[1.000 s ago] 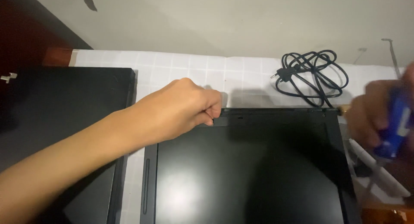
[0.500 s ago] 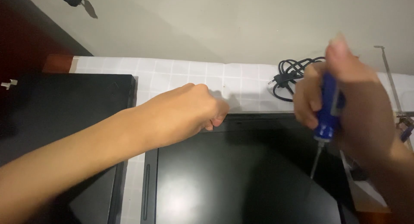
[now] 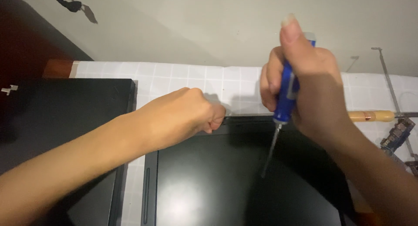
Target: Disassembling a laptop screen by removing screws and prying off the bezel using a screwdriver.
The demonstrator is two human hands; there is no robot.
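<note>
Plain pale wall (image 3: 196, 25) behind a white gridded tabletop (image 3: 183, 73)

Dim, warm indoor light. A soft glare patch sits low on the glossy black screen (image 3: 244, 187); hand shadows darken its upper right. Slight softness throughout.

So the screen panel (image 3: 226, 187) sits lower centre of the frame, flat on the tiled surface (image 3: 183, 73). Another flat panel (image 3: 65, 117) lies to its left. The left hand (image 3: 183, 115) rests on the screen panel's top edge, and the right hand (image 3: 305, 91) holds a screwdriver (image 3: 283, 99) upright above it. A wooden handle (image 3: 370, 116) lies at the right edge.
</note>
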